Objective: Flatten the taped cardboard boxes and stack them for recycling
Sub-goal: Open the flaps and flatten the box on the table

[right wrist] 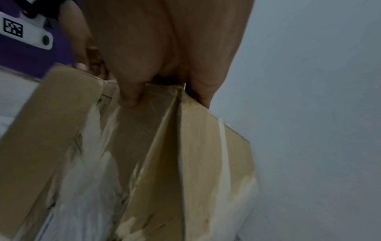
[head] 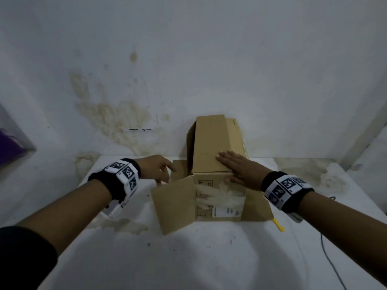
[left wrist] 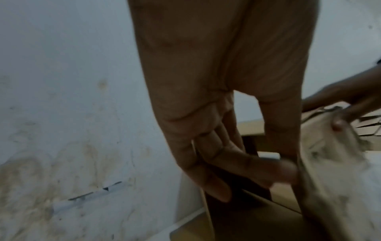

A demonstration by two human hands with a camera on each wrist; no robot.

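Note:
A brown cardboard box [head: 211, 147] stands on the white table [head: 188, 258] against the wall, its front flaps swung outward. Its front face [head: 219, 197] carries torn label remains. My right hand [head: 234, 166] lies flat on the box's top panel, fingers straight, with the thumb down on the front face; the right wrist view shows that hand [right wrist: 164, 48] pressing at the box's top edge [right wrist: 206, 154]. My left hand [head: 157, 168] is at the box's left side, and in the left wrist view its fingers [left wrist: 237, 163] curl with the thumb around the edge of the left flap [head: 173, 204].
A yellow handle [head: 278, 226] pokes out from under the right flap [head: 257, 208]. A thin cable [head: 330, 258] runs down the table's right side. The stained wall rises right behind the box. A purple object [head: 10, 147] sits at the far left.

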